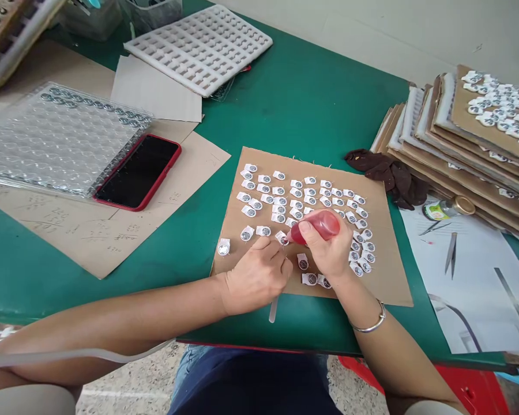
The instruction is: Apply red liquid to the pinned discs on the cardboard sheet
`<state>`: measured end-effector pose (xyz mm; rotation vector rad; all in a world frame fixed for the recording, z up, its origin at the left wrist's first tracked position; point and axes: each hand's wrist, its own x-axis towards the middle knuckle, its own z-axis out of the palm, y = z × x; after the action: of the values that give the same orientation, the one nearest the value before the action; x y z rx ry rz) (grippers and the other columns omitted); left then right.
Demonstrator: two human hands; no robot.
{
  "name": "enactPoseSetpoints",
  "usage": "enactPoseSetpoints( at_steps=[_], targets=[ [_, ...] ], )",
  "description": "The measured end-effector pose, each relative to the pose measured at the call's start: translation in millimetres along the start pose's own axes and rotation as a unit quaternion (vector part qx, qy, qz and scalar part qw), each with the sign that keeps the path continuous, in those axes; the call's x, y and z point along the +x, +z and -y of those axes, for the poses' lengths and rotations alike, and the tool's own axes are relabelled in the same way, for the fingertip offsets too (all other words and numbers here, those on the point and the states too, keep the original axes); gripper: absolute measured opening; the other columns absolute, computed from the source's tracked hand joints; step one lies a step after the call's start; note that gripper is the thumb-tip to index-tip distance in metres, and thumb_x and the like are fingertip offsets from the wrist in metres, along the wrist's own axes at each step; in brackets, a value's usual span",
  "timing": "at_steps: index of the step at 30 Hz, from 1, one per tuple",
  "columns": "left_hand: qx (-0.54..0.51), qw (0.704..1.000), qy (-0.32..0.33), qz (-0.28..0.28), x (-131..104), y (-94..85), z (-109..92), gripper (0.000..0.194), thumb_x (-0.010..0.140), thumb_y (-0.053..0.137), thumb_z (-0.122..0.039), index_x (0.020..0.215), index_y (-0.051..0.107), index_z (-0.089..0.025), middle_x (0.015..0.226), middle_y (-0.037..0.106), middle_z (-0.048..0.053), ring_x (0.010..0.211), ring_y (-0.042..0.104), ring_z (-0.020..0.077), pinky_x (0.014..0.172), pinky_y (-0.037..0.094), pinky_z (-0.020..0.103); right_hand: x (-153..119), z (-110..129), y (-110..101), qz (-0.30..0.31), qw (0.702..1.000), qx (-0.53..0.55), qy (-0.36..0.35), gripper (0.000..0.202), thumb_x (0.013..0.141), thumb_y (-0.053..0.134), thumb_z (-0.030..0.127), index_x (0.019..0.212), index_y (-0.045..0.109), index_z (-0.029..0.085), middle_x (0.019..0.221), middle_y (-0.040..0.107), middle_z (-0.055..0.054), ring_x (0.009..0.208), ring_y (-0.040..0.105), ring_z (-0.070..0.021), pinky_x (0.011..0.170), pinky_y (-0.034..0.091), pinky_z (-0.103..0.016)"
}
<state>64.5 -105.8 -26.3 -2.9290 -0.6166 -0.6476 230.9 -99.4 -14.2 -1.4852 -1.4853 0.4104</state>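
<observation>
A person sits at a green table (285, 104), seen from above. Directly ahead lies a brown cardboard sheet (384, 276) covered with rows of small round metal parts on white tabs (281, 202).

The right hand (328, 251) is closed around a small red squeeze bottle (318, 226), tilted so its nozzle points down and left at one part (282, 237) near the sheet's near edge. The left hand (255, 276) rests just beside it, fingers pinched on a thin tool whose pale end (273, 310) sticks out toward the near side; its tip meets the same part.

To do this well, it seems wise to steady that part with the tool, keep the nozzle right over its centre, and squeeze gently so only a little comes out, without nudging neighbouring parts.

To the left lie a red-cased phone (139, 171) and a clear blister tray (56, 138); farther off, a white foam tray (199, 46). To the right sit a dark glove (384, 173), stacked cardboard sheets (458, 138) carrying more parts, and tweezers (450, 259) on white paper.
</observation>
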Motion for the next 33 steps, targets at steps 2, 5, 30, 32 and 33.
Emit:
enactPoseSetpoints(
  at_steps=[2, 5, 30, 32, 33],
  targets=[
    [-0.003, 1.0, -0.002, 0.002, -0.1, 0.1, -0.3, 0.019, 0.077, 0.044, -0.005, 0.062, 0.052, -0.013, 0.063, 0.055, 0.008, 0.064, 0.048, 0.0189, 0.061, 0.032, 0.033, -0.5, -0.2, -0.1, 0.008, 1.0, 0.006, -0.002, 0.016, 0.072, 0.066, 0.035, 0.075, 0.06, 0.021, 0.068, 0.063, 0.0, 0.063, 0.06, -0.0151, 0.061, 0.052, -0.032],
    [-0.004, 1.0, -0.002, -0.004, 0.0, 0.1, -0.4, 0.019, 0.077, 0.045, -0.005, 0.061, 0.052, -0.013, 0.064, 0.056, 0.008, 0.065, 0.049, 0.019, 0.06, 0.032, 0.033, -1.2, -0.2, -0.8, 0.014, 1.0, 0.009, -0.007, 0.015, 0.073, 0.066, 0.033, 0.076, 0.06, 0.021, 0.067, 0.063, 0.001, 0.062, 0.06, -0.0143, 0.062, 0.051, -0.031],
    [-0.022, 1.0, -0.012, -0.001, -0.7, 1.2, 0.9, 0.019, 0.078, 0.045, -0.004, 0.061, 0.051, -0.012, 0.064, 0.055, 0.008, 0.069, 0.05, 0.0195, 0.061, 0.034, 0.031, 0.2, -2.2, -0.4, -0.007, 1.0, -0.014, -0.026, 0.019, 0.074, 0.066, 0.036, 0.075, 0.061, 0.018, 0.073, 0.065, -0.002, 0.068, 0.061, -0.0147, 0.064, 0.052, -0.03],
    [-0.025, 1.0, -0.015, -0.001, -0.2, 1.0, 0.8, 0.021, 0.079, 0.044, -0.004, 0.061, 0.051, -0.013, 0.064, 0.055, 0.007, 0.068, 0.05, 0.0189, 0.061, 0.034, 0.031, 0.3, -2.5, -0.2, -0.013, 1.0, -0.014, -0.023, 0.019, 0.074, 0.066, 0.036, 0.076, 0.061, 0.018, 0.072, 0.065, -0.002, 0.067, 0.06, -0.0143, 0.063, 0.053, -0.03],
    [-0.025, 1.0, -0.016, -0.002, 0.0, 0.9, 0.7, 0.022, 0.08, 0.044, -0.005, 0.061, 0.051, -0.013, 0.064, 0.055, 0.007, 0.067, 0.049, 0.0185, 0.061, 0.034, 0.031, 0.4, -2.6, -0.1, -0.016, 1.0, -0.014, -0.022, 0.02, 0.074, 0.066, 0.037, 0.076, 0.061, 0.018, 0.072, 0.065, -0.002, 0.067, 0.06, -0.0142, 0.063, 0.053, -0.03]
  ],
)
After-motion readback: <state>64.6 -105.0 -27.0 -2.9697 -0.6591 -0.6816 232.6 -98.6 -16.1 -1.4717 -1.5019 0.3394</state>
